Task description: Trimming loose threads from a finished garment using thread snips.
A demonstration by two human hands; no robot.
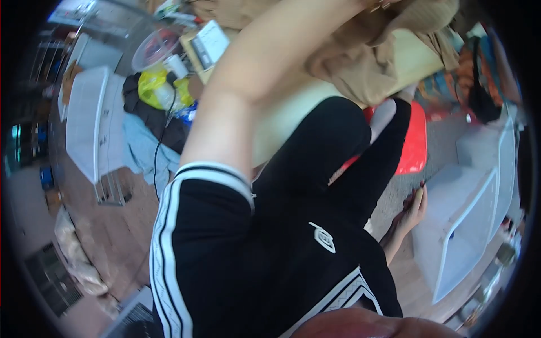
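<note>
My left arm reaches up across the view over a pale tabletop (282, 115). Only the edge of my left hand (376, 4) shows at the top rim, beside a bunched tan cloth (360, 70); its fingers are cut off and blurred. Low on the right, my right hand (416, 209) hangs beside my leg, near a translucent white plastic bin (445, 219). Its fingers are closed, with something small and dark at their tips and a dark reddish patch beside them. What they hold is too unclear to name.
A red plastic stool (414, 141) stands near my legs. To the left are a white bin (87, 121), a light blue cloth (141, 143), a yellow plastic bag (152, 87), a clear tub (149, 50) and a dark cable (158, 155). Orange patterned fabric (459, 76) lies far right.
</note>
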